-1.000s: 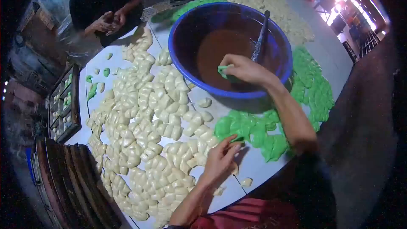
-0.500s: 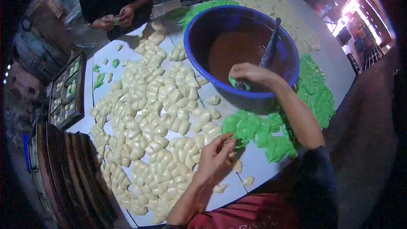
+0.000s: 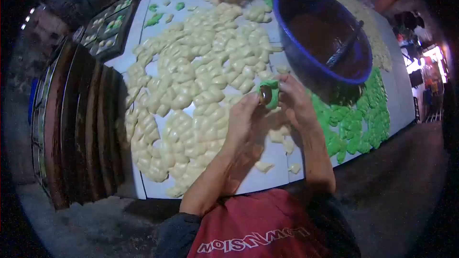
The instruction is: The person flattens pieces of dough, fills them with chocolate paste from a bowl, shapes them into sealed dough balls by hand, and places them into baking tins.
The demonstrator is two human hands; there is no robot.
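Between my hands is a green dough piece with a glossy brown filling showing in its open side. My right hand pinches it from the right. On the other side, the fingertips of my left hand press together against its left edge. Beneath both hands lie cream dough pieces, spread thickly over the white table. To the right rest flattened green dough pieces.
A blue tub of brown filling stands at the back right, a long-handled tool leaning inside. Stacked wooden trays rise at the left. Behind them, a divided tray holds green and cream pieces.
My right hand has left the tub and come to my left hand, bringing the green dough piece with filling. The view has shifted, and the co-worker's hands are mostly out of sight.
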